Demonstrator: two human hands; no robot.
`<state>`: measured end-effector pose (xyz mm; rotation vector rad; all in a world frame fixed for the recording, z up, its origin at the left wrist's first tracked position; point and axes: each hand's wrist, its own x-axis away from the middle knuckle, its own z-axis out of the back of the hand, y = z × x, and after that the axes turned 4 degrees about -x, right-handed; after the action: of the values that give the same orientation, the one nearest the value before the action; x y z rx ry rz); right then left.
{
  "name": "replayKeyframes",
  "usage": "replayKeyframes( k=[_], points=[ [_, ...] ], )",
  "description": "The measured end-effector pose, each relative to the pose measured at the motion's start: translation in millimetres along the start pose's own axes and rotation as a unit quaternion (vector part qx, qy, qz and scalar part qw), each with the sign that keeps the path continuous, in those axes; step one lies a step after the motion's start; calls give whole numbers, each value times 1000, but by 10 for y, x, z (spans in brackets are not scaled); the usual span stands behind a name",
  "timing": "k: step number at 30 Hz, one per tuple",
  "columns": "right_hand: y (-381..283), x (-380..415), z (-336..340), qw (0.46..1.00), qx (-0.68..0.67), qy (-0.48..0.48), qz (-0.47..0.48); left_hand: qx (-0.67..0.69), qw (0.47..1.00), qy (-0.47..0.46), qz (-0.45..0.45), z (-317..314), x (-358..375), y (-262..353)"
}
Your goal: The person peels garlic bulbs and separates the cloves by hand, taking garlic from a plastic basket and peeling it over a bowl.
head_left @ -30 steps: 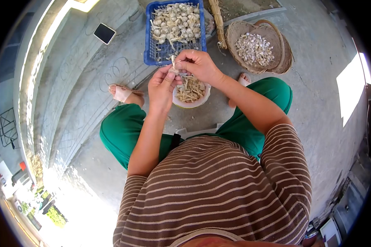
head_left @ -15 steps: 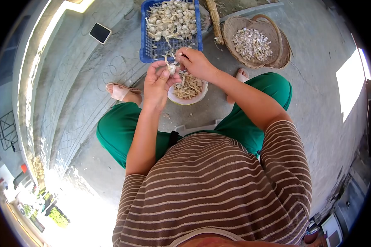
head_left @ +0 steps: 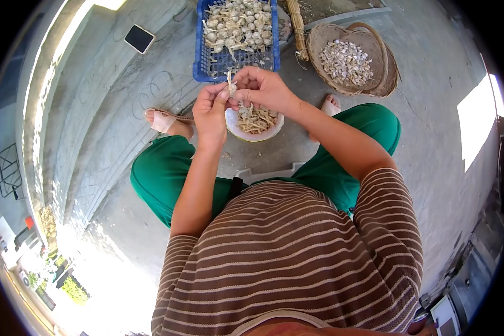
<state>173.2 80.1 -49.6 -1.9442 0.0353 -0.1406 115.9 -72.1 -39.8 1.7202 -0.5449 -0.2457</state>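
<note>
Between my two hands is a garlic bulb point(head_left: 231, 88) with its dry stem pointing up. My left hand point(head_left: 211, 112) pinches it from the left with thumb and fingers. From the right, the bent fingers of my right hand point(head_left: 263, 88) press against the bulb, partly hiding it. Just below the hands stands a pale bowl point(head_left: 242, 133) filled with dry stems and papery skins point(head_left: 256, 119). Beyond the hands, a blue plastic crate point(head_left: 199, 71) holds many garlic bulbs point(head_left: 241, 28) with stems, heaped toward its far end.
At the right, a woven basket point(head_left: 384, 84) with a handle contains loose garlic cloves point(head_left: 346, 63). A straw bundle point(head_left: 297, 25) lies between crate and basket. A phone point(head_left: 139, 39) rests on the step at the left. My sandalled feet flank the bowl.
My right hand has come down and closer to the left hand, its fingers now against the garlic bulb. The whole view has shifted slightly.
</note>
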Motion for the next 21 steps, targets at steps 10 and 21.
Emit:
replayKeyframes(
  k=[10,21],
  points=[
    [-62,81,-65,999,31,15,9,-105,993,24,-39,-93,18,32],
    [16,110,-91,999,-16,22,19,-137,987,10,-79,-107,64,-37]
  ],
)
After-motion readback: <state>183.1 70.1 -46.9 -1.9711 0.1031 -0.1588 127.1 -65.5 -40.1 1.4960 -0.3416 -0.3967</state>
